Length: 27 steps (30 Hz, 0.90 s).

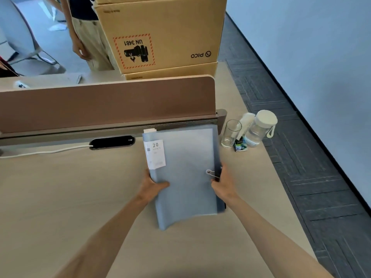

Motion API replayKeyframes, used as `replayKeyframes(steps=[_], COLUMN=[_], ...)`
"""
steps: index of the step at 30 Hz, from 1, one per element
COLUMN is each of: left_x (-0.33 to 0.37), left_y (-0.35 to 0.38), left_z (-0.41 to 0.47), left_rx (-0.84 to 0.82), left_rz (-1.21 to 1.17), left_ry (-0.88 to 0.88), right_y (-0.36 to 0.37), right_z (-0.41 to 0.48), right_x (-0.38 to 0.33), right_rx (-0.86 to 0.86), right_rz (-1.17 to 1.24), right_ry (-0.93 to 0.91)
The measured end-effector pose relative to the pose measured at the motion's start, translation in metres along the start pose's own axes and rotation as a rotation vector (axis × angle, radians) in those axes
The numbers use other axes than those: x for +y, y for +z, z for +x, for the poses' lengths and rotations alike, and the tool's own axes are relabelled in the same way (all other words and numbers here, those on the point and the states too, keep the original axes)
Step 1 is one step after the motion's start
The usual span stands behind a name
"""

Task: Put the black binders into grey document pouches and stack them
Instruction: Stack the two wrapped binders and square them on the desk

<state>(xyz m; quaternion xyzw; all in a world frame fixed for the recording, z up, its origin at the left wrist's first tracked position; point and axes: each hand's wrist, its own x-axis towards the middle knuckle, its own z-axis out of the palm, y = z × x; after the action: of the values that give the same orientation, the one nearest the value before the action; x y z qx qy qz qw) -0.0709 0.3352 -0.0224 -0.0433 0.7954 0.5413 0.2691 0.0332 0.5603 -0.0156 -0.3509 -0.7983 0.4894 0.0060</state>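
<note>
Gripping with both sets of fingers clamped on the grey pouch's side edges, left hand and right hand, I should square it over the tabletop, near the divider, binder seemingly inside.

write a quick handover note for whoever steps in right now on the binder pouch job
Left hand: gripping the left edge of the grey document pouch.
Right hand: gripping its right edge, beside the string clasp.
Pouch sits at the desk's far right, against the divider; dark edges below suggest more underneath.
Done: this pouch looks filled, a label reading 20 showing through.
Left: square it on the stack. No loose binders in view.
</note>
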Motion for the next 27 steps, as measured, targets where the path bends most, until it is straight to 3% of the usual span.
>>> replayKeyframes(steps=[7, 11, 27], left_x=[-0.007, -0.001, 0.015], left_y=[0.032, 0.048, 0.088], left_z=[0.014, 0.031, 0.052], left_rx=[-0.004, 0.034, 0.159], left_rz=[0.108, 0.132, 0.184], left_ry=[-0.123, -0.153, -0.175], right_y=[0.013, -0.001, -0.021], right_z=[0.039, 0.047, 0.1], right_x=[0.059, 0.038, 0.041], right_rx=[-0.117, -0.168, -0.134], right_rz=[-0.011, -0.017, -0.252], right_ry=[0.186, 0.259, 0.179])
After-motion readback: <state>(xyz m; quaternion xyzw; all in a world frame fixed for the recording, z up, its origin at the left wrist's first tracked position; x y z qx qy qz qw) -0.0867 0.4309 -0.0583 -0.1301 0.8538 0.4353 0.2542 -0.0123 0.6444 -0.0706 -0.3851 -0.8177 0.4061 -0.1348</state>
